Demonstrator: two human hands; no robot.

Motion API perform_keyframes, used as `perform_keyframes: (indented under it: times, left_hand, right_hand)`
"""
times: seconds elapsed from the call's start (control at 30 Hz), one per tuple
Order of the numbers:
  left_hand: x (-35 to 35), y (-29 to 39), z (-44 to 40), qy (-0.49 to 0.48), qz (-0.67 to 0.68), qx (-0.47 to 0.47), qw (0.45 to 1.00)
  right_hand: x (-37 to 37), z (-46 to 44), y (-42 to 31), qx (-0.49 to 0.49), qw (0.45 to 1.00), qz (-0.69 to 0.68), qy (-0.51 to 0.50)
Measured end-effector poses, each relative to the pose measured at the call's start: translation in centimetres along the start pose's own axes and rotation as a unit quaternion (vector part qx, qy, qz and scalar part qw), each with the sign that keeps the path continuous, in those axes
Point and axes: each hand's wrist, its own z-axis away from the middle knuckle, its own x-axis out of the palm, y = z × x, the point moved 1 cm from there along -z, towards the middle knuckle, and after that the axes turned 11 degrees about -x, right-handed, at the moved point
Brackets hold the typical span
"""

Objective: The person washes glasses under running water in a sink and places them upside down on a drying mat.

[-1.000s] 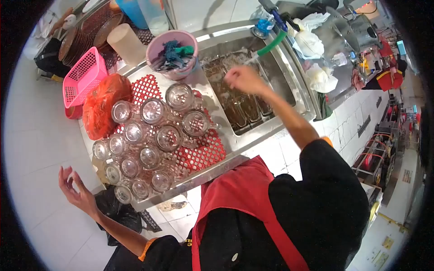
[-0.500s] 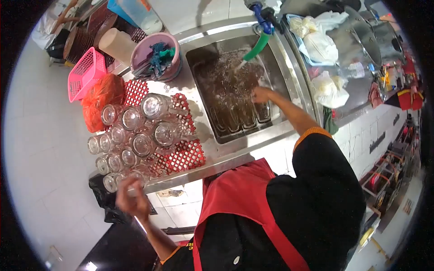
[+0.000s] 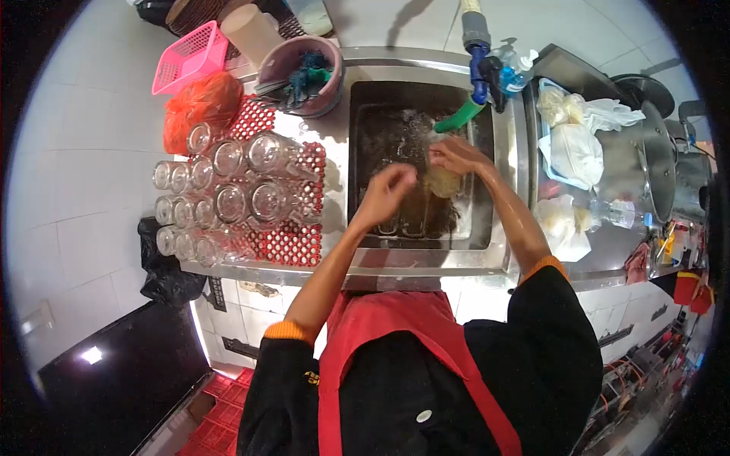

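My right hand (image 3: 456,156) is closed over the sink (image 3: 475,228), just below the green hose (image 3: 461,115), on what looks like a wet, yellowish glass mug (image 3: 441,182). My left hand (image 3: 389,191) is over the sink to the left of the mug, fingers curled in and nothing visible in them. It does not touch the mug. Dark, foamy water stands in the sink, with glass shapes in it near the front. Glass mugs (image 3: 271,204) lie in stacked rows on a red perforated mat (image 3: 293,247) left of the sink.
A pink bucket (image 3: 328,95) with scrubbers stands at the sink's back left, near an orange bag (image 3: 201,102) and a pink basket (image 3: 192,57). Blue pipework (image 3: 477,64) hangs over the back edge. White bags (image 3: 576,152) and a plastic bottle (image 3: 620,213) are at right.
My left hand has come from beyond the mugs to over the sink. My right hand has risen toward the hose with a mug under it. The view has turned and shifted.
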Motion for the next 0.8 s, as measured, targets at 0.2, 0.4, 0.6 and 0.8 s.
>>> perform_keyframes:
  times: [0.2, 0.4, 0.6, 0.8]
  left_hand:
    - [3.1, -8.2, -14.6, -0.092, 0.183, -0.188, 0.961]
    - [4.2, -2.5, -14.7, -0.209, 0.325, -0.251, 0.888]
    - [3.3, 0.2, -15.4, -0.264, 0.228, -0.353, 0.868]
    - [4.5, -0.7, -16.6, -0.199, 0.24, -0.288, 0.905]
  right_hand:
    - [-5.6, -1.4, 2.7, -0.022, 0.973, -0.219, 0.066]
    - [-2.3, -1.2, 4.1, 0.097, 0.645, -0.668, 0.358]
    - [2.3, 0.5, 5.8, 0.151, 0.511, -0.775, 0.339]
    - [-4.2, 2.4, 0.7, 0.114, 0.658, -0.643, 0.374]
